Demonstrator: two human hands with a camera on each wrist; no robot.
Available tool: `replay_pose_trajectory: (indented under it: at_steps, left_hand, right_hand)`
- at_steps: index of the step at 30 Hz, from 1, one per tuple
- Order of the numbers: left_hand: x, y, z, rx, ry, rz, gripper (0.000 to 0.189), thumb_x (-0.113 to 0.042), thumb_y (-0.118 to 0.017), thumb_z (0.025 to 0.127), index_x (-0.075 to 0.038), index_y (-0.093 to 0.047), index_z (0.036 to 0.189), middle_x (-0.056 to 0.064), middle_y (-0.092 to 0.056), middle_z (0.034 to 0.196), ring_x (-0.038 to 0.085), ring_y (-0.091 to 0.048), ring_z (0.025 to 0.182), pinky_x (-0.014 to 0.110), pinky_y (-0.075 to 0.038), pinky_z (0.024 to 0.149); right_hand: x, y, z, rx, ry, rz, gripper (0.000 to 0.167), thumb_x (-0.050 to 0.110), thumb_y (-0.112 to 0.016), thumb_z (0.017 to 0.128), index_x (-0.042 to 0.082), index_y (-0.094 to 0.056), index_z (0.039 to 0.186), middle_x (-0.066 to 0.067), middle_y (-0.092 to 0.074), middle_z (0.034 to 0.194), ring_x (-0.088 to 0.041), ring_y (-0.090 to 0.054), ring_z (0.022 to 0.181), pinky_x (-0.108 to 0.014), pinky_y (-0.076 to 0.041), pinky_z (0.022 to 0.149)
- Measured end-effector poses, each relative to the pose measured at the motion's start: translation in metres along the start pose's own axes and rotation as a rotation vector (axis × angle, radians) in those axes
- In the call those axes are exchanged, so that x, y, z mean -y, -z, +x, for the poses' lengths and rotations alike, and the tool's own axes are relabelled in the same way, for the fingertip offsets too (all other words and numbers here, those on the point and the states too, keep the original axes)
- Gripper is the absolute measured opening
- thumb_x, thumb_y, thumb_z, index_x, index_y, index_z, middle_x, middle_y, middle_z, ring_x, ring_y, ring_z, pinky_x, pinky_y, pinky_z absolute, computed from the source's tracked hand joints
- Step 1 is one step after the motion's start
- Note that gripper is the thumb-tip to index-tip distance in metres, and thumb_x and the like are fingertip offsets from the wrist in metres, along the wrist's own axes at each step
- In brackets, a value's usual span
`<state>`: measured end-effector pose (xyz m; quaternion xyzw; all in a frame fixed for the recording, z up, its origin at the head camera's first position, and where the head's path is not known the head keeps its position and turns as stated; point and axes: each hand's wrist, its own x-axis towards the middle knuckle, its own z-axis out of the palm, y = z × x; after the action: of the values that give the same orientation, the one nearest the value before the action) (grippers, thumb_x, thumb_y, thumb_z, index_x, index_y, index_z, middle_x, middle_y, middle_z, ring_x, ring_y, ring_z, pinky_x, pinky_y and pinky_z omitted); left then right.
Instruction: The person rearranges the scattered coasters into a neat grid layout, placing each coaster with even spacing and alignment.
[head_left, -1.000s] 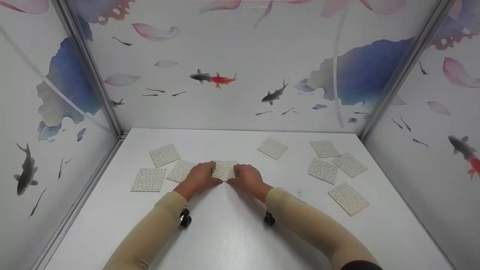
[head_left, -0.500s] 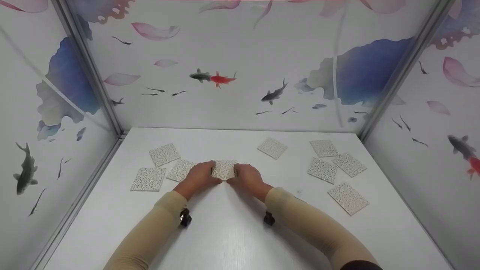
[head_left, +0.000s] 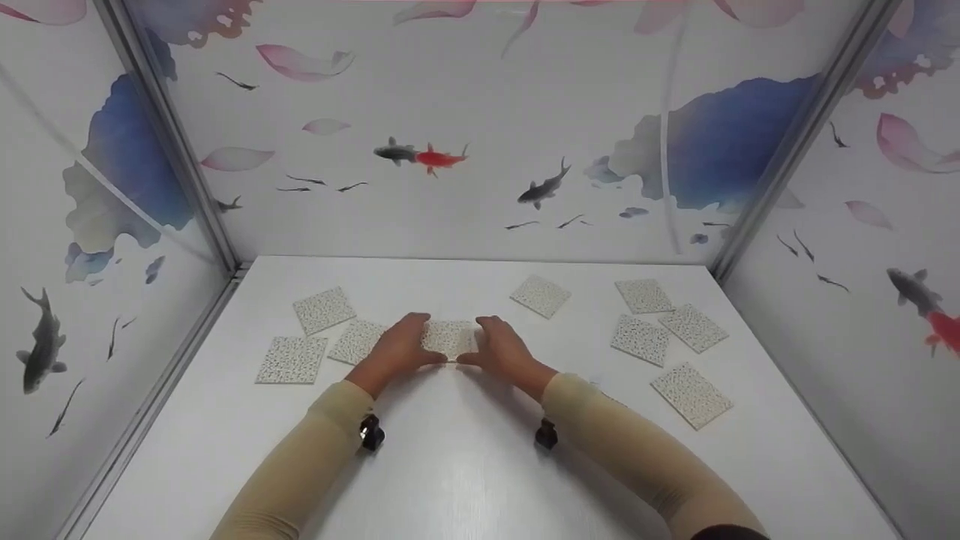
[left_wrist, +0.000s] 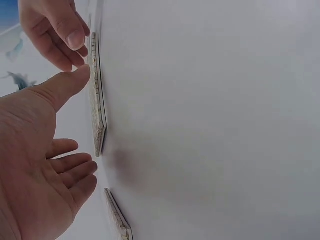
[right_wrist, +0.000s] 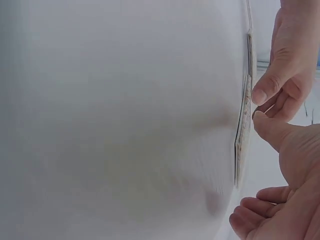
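Note:
A square cream tile (head_left: 450, 339) with dark speckles lies flat on the white table between my two hands. My left hand (head_left: 397, 346) is beside its left side, fingers loosely spread. In the left wrist view, that hand's thumb (left_wrist: 75, 82) overlaps the tile's edge (left_wrist: 96, 100), while its other fingers are off the tile. On the opposite side is my right hand (head_left: 502, 349), fingers loose and apart from the tile. Its thumb tip (right_wrist: 260, 117) is close to the tile (right_wrist: 243, 130) in the right wrist view. A second speckled tile (head_left: 356, 343) is partly hidden behind the left hand.
Further left lie two similar tiles, one upper (head_left: 324, 310) and one lower (head_left: 291, 360). One tile (head_left: 541, 296) is at the back, right of centre. Several more, including a near one (head_left: 691, 395), lie at the right. Printed panels (head_left: 450, 217) enclose the table's back and sides.
Both hands have loosened from the middle tile, their fingers lifting and spreading. The right hand has shifted slightly right. The tile stays in place; the head view has shifted a little.

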<state>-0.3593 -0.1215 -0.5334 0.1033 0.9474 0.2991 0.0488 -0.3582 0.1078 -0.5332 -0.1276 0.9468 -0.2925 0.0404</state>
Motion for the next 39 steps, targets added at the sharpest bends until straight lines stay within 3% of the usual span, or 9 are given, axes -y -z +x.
replay_pose_trajectory:
  at_steps: [6, 11, 22, 29, 39]
  left_hand:
    - [-0.01, -0.005, 0.011, -0.034, -0.072, 0.002, 0.086, -0.033, -0.092, 0.094, 0.001, -0.05, 0.16, 0.02, -0.053, 0.163, 0.039, -0.05, 0.153, 0.05, -0.039, 0.128]
    - [-0.028, -0.012, 0.026, -0.029, -0.09, -0.015, 0.081, -0.034, -0.09, 0.096, -0.003, -0.052, 0.161, 0.017, -0.051, 0.165, 0.036, -0.046, 0.156, 0.048, -0.037, 0.13]
    - [-0.061, -0.032, 0.073, 0.031, -0.09, -0.092, 0.081, -0.043, -0.085, 0.1, -0.014, -0.048, 0.166, 0.008, -0.044, 0.172, 0.029, -0.041, 0.16, 0.046, -0.036, 0.131]
    - [-0.076, -0.043, 0.107, -0.009, -0.111, -0.066, 0.08, -0.042, -0.084, 0.1, -0.01, -0.048, 0.165, 0.011, -0.043, 0.172, 0.029, -0.038, 0.162, 0.043, -0.034, 0.132]
    - [-0.097, -0.06, 0.133, 0.023, -0.111, -0.084, 0.083, -0.04, -0.086, 0.099, -0.006, -0.049, 0.164, 0.014, -0.046, 0.169, 0.031, -0.041, 0.16, 0.043, -0.034, 0.132]
  right_hand:
    - [-0.019, 0.014, -0.001, -0.045, -0.002, 0.029, 0.086, 0.039, -0.091, 0.095, -0.004, -0.051, 0.159, -0.022, -0.056, 0.16, -0.039, -0.05, 0.152, -0.05, -0.04, 0.128]
    - [-0.046, 0.031, 0.001, -0.087, -0.061, 0.066, 0.086, 0.039, -0.09, 0.096, -0.002, -0.05, 0.161, -0.021, -0.054, 0.161, -0.04, -0.049, 0.153, -0.052, -0.04, 0.128]
    - [-0.108, 0.063, 0.013, -0.125, -0.14, 0.077, 0.09, 0.042, -0.087, 0.098, 0.0, -0.044, 0.165, -0.022, -0.046, 0.166, -0.041, -0.039, 0.159, -0.054, -0.033, 0.131]
    - [-0.134, 0.078, 0.025, -0.139, -0.142, 0.088, 0.094, 0.043, -0.086, 0.098, -0.001, -0.039, 0.166, -0.023, -0.039, 0.17, -0.042, -0.034, 0.161, -0.054, -0.027, 0.134]
    - [-0.158, 0.102, 0.04, -0.105, -0.174, 0.114, 0.103, 0.043, -0.087, 0.098, 0.0, -0.03, 0.171, -0.025, -0.03, 0.176, -0.044, -0.026, 0.164, -0.056, -0.022, 0.135]
